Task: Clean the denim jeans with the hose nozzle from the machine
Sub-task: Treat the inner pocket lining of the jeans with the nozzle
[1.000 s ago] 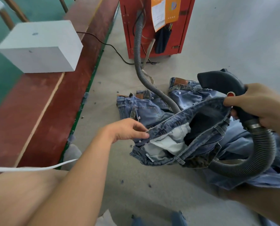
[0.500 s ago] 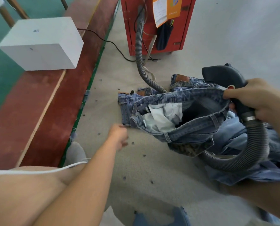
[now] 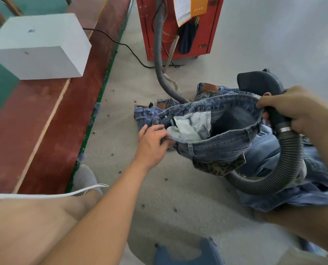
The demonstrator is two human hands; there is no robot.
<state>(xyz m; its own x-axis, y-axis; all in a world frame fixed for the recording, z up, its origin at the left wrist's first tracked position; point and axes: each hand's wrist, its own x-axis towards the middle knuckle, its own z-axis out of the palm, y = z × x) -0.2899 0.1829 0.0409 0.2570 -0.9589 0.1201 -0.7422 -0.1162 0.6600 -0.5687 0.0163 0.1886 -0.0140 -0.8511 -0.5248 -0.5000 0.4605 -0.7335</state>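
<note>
A pair of blue denim jeans (image 3: 222,146) hangs open at the waist above the grey floor, white pocket lining showing inside. My left hand (image 3: 152,144) pinches the near left edge of the waistband. My right hand (image 3: 293,109) grips the dark hose nozzle (image 3: 260,83) by its handle and also holds the far right rim of the waistband against it. The ribbed grey hose (image 3: 285,165) loops down from the nozzle, under the jeans, and runs back to the red machine (image 3: 207,35).
More jeans (image 3: 149,115) lie on the floor behind and to the right. A white block (image 3: 39,46) sits on a red-brown bench (image 3: 63,111) at the left. A black cable (image 3: 128,48) runs to the machine. My knee and a white cord are at lower left.
My left hand let go of the waistband, dropped away, then came back and took hold of its near left edge. The waist opening now faces more upward; the right hand barely moved.
</note>
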